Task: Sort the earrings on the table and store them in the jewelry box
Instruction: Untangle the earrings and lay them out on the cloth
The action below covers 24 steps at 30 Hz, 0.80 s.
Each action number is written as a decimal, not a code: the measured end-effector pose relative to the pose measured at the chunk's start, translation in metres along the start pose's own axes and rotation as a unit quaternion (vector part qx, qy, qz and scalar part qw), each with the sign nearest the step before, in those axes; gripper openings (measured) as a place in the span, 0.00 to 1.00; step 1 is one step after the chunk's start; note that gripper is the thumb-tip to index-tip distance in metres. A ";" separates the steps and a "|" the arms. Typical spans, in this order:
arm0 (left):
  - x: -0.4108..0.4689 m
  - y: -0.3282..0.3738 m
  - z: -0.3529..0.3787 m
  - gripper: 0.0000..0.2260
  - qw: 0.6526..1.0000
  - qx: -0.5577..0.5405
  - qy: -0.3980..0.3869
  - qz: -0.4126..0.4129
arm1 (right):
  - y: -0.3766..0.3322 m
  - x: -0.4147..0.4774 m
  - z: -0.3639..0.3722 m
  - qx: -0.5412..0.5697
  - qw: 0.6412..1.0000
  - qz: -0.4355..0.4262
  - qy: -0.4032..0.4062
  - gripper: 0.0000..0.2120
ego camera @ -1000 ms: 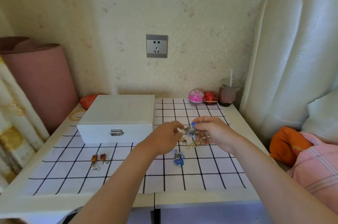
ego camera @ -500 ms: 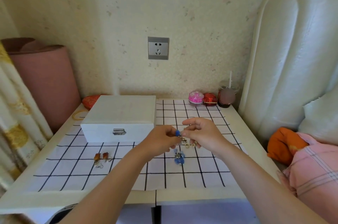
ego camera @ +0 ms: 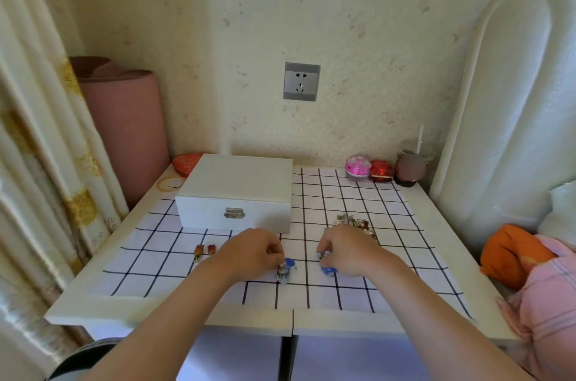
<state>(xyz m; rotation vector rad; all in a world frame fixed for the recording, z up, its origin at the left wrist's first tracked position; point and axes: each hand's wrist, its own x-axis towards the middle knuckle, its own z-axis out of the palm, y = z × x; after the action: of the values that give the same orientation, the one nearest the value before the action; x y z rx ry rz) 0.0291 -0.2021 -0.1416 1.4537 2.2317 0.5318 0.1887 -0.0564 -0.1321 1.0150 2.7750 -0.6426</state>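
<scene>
Low at centre frame, left hand (ego camera: 252,251) and right hand (ego camera: 346,248) each pinch a blue earring (ego camera: 288,265) on the bench (ego camera: 124,312); sorting looks early, jewelry box (ego camera: 240,187) closed, earring heap (ego camera: 355,223) waiting.

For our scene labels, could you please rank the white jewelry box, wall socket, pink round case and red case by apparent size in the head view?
1. white jewelry box
2. wall socket
3. pink round case and red case: nearly alike, so unranked against each other.
</scene>
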 end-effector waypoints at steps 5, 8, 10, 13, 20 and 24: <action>-0.003 -0.012 -0.007 0.08 0.995 0.084 0.046 0.000 | -0.012 0.009 0.001 0.094 0.995 -0.020 0.015 0.07; 0.000 -0.010 -0.007 0.05 0.999 0.023 0.031 0.031 | -0.021 0.012 -0.002 0.188 0.981 -0.032 0.033 0.08; -0.001 -0.005 -0.005 0.03 0.999 -0.001 -0.010 0.053 | -0.025 0.012 -0.004 0.236 0.970 -0.037 0.049 0.08; -0.002 -0.002 -0.004 0.05 0.996 0.022 -0.054 0.063 | -0.025 0.011 -0.006 0.289 0.955 -0.041 0.049 0.10; -0.008 -0.017 -0.020 0.09 0.996 0.062 -0.069 0.015 | -0.022 0.007 0.000 0.219 0.972 -0.084 -0.023 0.21; -0.015 -0.023 -0.028 0.09 0.995 0.070 -0.068 0.000 | -0.025 0.008 0.002 0.139 0.984 -0.099 -0.050 0.14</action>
<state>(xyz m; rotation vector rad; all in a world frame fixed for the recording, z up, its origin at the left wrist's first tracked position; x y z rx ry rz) 0.0015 -0.2268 -0.1284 1.5102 2.1985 0.2729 0.1667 -0.0699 -0.1274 0.7271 2.7710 -1.1012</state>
